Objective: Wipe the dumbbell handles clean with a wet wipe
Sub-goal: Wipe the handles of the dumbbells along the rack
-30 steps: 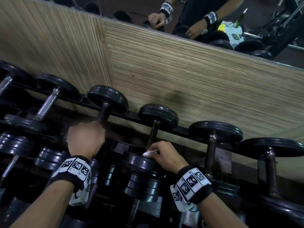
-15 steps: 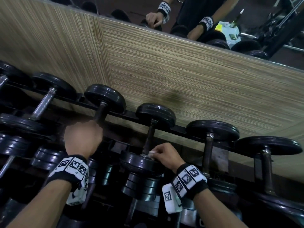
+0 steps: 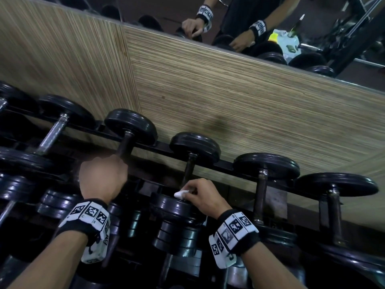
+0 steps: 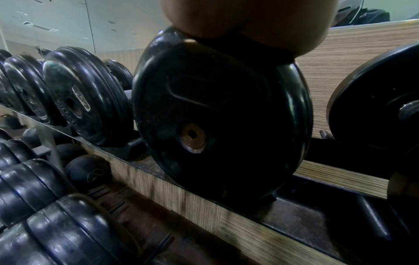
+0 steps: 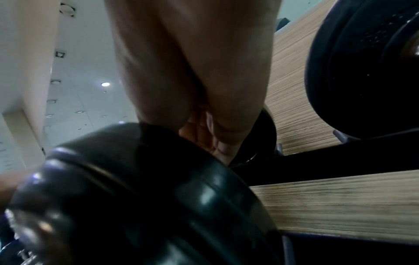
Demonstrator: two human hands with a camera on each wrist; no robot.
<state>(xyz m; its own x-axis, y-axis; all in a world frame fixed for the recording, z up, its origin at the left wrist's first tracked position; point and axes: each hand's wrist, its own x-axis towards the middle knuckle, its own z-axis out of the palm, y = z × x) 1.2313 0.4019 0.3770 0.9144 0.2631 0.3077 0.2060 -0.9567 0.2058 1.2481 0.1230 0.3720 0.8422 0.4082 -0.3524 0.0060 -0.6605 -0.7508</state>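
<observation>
Black dumbbells lie in a row on a dark rack (image 3: pixel 162 146) against a wood-grain wall. My left hand (image 3: pixel 103 176) grips the dark handle (image 3: pixel 124 147) of one dumbbell, just below its far plate (image 3: pixel 130 126). That dumbbell's near plate (image 4: pixel 217 114) fills the left wrist view, with the hand (image 4: pixel 249 19) above it. My right hand (image 3: pixel 200 195) holds a white wet wipe (image 3: pixel 180 193) around the lower end of the neighbouring dumbbell's handle (image 3: pixel 189 170), just above its near plate (image 3: pixel 175 207). In the right wrist view the hand (image 5: pixel 192 80) curls behind that plate (image 5: pixel 140 193); the wipe is hidden there.
More dumbbells (image 3: pixel 264 180) continue to the right and left on the same rack, and a lower tier of plates (image 3: pixel 177 236) sits under my wrists. A mirror (image 3: pixel 250 28) above the wall panel reflects my hands and a yellow-capped bottle (image 3: pixel 274 37).
My right hand with the wipe has slid slightly up off the near plate onto the handle's base. The left hand keeps its grip in place.
</observation>
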